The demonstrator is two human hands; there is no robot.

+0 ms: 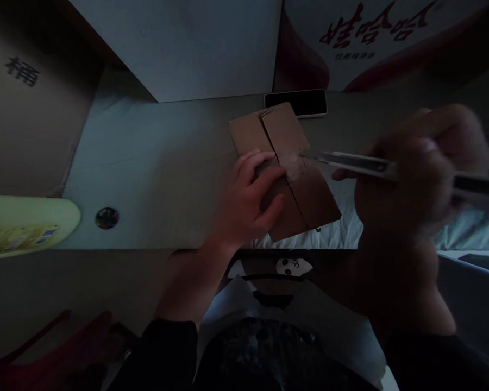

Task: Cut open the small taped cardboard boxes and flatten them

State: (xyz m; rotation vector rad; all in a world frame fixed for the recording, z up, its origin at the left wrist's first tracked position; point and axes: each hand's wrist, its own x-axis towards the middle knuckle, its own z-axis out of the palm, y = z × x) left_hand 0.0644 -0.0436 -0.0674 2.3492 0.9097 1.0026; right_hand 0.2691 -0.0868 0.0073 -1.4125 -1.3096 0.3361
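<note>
A brown cardboard box (320, 190) lies on the covered tabletop, its flaps meeting along a dark seam. My left hand (252, 193) rests on its left half with fingers spread, pressing the cardboard near the seam. In my right hand (415, 163) is a utility knife (362, 163), held with the fingers wrapped round its handle. The blade points left, and its tip is at or just above the right flap, beside a shiny, roughened patch; whether it touches I cannot tell.
Behind the box lies a phone (309, 103), with large white cartons (212, 49) beyond it. At left are a yellow-green bottle (28, 214), a small round dark object (106, 218) and a big cardboard box (28, 119). The table's front edge runs close to my body.
</note>
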